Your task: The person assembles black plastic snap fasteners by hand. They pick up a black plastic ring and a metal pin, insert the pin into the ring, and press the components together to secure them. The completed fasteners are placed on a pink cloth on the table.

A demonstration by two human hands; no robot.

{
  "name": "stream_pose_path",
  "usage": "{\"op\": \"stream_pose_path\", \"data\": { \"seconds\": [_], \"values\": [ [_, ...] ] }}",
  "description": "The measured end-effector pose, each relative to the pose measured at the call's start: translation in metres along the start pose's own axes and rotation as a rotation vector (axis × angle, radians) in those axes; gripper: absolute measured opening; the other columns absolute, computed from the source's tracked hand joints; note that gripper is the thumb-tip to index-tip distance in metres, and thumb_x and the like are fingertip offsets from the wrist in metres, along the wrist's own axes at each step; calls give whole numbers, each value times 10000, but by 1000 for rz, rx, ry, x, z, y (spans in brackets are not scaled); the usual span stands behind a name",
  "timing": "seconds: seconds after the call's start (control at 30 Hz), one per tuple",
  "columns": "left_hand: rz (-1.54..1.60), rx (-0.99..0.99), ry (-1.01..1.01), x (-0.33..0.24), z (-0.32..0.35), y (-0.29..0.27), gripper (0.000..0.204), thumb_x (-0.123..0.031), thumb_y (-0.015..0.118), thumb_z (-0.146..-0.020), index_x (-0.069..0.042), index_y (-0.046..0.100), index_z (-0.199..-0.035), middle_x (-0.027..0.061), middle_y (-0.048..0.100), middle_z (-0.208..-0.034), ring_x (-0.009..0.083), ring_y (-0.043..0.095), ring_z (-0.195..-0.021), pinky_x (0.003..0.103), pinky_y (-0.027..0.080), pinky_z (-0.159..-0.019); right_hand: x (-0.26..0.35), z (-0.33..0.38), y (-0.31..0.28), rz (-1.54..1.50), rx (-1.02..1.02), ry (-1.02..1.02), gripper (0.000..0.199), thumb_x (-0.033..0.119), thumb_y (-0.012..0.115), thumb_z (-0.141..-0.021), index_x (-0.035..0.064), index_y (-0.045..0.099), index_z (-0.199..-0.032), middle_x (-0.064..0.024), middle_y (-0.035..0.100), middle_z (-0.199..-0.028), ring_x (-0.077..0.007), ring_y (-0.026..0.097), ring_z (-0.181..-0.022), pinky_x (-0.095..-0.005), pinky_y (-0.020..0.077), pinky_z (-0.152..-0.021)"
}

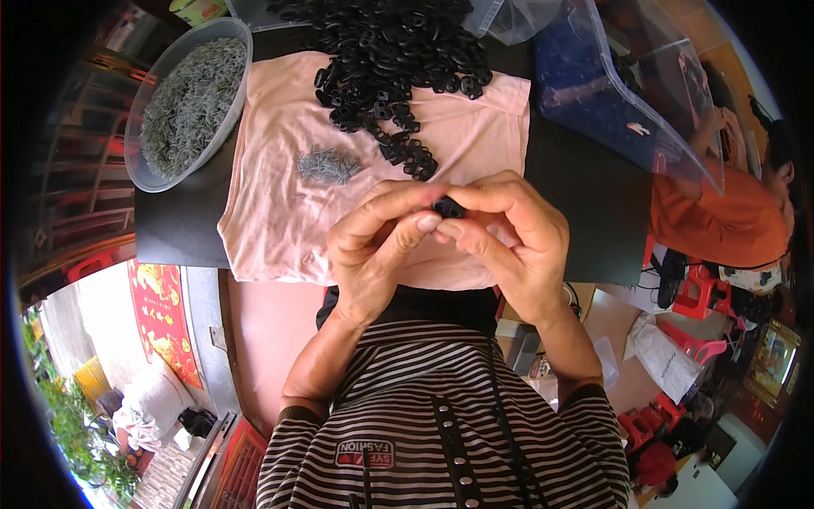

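Observation:
Between the fingertips of both hands is a small black plastic piece [447, 207], held above the near part of a pink cloth [275, 204]. My left hand [373, 229] pinches its left side with thumb and forefinger. On the other side, my right hand [521, 237] grips it with thumb and fingers. A small heap of thin grey pins or springs [328, 165] lies on the cloth, left of a trail of loose black pieces [407, 153]. That trail runs back to a big pile of similar black pieces [381, 51]. Whether a pin is in my fingers is hidden.
A round clear tub [246, 93] full of grey pins stands at the far left of the dark table [593, 212]. At the far right is a large clear plastic bin [610, 93] with something blue. A person in orange [729, 216] sits beyond the table's right edge.

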State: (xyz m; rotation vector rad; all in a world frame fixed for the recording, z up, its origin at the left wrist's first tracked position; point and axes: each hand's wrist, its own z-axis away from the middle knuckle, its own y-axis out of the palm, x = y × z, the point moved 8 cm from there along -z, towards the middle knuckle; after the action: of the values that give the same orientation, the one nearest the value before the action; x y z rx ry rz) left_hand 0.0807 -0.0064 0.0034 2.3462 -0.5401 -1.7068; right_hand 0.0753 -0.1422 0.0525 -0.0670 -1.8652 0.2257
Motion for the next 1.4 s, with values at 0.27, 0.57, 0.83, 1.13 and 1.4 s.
{"op": "stream_pose_path", "data": {
  "seconds": [0.27,0.57,0.83,1.13,1.4],
  "values": [
    [-15,135,-287,29,-2,18,239,22,514,-902,61,578,-1130,117,600,-971,145,596,-809,250,499,-743,48,-38,-124,531,-633,-271,261,-55,660,-783,24,645,-1032,-7,605,-879,-34,515,-708,-192,490,-635],
    [-9,83,-399,34,-1,15,205,3,527,-903,60,603,-1084,116,607,-933,139,593,-781,244,500,-712,58,-44,-143,810,-738,-289,244,34,681,-796,63,668,-1038,17,610,-825,-24,397,-564,-155,349,-522],
    [-17,93,-424,35,-2,15,205,-15,532,-907,62,603,-1084,100,600,-926,125,582,-770,236,491,-708,-41,-78,-45,667,-91,-94,106,30,636,-783,25,608,-885,-112,587,-817,-286,612,-718,-343,487,-609],
    [18,121,-417,34,-2,18,204,-20,522,-914,62,599,-1085,98,596,-921,123,580,-764,233,488,-707,-69,-80,-43,681,-67,-63,112,15,635,-759,6,601,-865,-101,602,-817,-288,604,-725,-342,481,-646],
    [220,-69,-399,30,0,4,329,28,556,-878,36,485,-1200,93,587,-953,136,590,-838,251,515,-749,-35,-37,-9,76,91,389,84,23,647,-815,4,669,-894,-38,648,-872,-43,565,-658,-179,437,-519]
  ]
}}
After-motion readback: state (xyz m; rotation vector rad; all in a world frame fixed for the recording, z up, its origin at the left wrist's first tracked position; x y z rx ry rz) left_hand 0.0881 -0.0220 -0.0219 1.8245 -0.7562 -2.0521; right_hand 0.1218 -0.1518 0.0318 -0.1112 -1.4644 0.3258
